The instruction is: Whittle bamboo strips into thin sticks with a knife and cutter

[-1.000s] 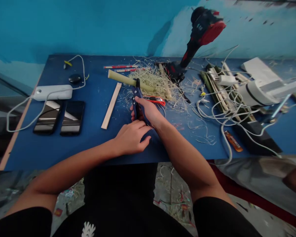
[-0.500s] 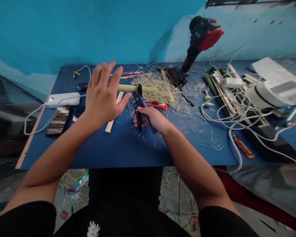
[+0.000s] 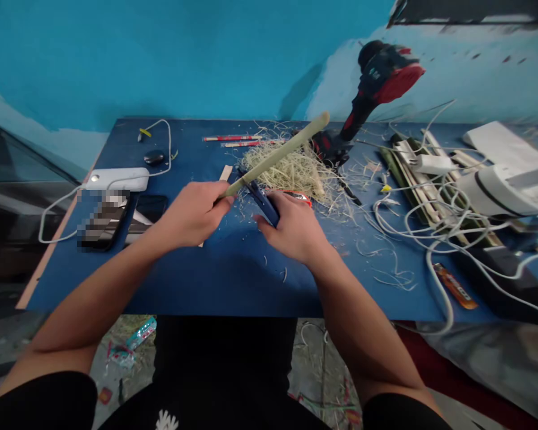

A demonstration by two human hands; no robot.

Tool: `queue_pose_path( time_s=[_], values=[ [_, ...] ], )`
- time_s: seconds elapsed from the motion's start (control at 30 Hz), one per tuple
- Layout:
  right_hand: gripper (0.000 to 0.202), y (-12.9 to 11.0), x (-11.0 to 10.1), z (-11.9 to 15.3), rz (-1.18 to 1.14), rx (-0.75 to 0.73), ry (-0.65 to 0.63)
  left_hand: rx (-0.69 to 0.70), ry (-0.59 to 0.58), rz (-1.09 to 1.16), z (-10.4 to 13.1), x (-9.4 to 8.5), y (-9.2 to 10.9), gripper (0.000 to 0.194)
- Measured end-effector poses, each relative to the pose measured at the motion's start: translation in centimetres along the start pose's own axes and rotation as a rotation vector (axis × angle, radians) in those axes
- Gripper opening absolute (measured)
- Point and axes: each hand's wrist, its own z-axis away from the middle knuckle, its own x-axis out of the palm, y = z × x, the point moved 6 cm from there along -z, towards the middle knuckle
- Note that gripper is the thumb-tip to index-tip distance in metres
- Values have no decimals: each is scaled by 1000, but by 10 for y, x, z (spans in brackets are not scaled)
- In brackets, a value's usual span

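Note:
My left hand [image 3: 192, 212] is closed around the lower end of a pale bamboo stick [image 3: 291, 145], which slants up to the right. In my right hand [image 3: 296, 230] is a blue pipe cutter [image 3: 264, 204], its handles wrapped by my fingers. The cutter's head meets the stick just beyond my left hand; whether its blade bites into the stick cannot be made out. Behind them lies a heap of thin shavings [image 3: 307, 174]. A red utility knife [image 3: 301, 196] is partly hidden by my right hand. A flat wooden strip [image 3: 226, 173] passes behind my left hand.
A black and red power tool [image 3: 390, 77] stands upright at the back. On the right are tangled white cables [image 3: 430, 242], bamboo pieces [image 3: 397, 173] and an orange packet [image 3: 457, 288]. Phones [image 3: 150, 208], a white box [image 3: 119, 179] and a mouse [image 3: 154, 157] lie left.
My left hand has gone from open and raised to gripping the stick's lower end. The stick, level before, now tilts up rightward. My right hand has turned with the pipe cutter.

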Motion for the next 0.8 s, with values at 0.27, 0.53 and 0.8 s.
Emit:
queue_pose_path(
  time_s=[0.27, 0.53, 0.8],
  values=[
    [47, -3, 14, 3, 51, 18, -100, -32, 200, -114, 9, 33, -20, 22],
    [51, -11, 20, 8, 26, 92, -138, -40, 321, -292, 13, 32, -22, 23],
    [62, -12, 26, 10, 118, 66, -100, -113, 73, 748, 6, 54, -43, 39]
  ],
)
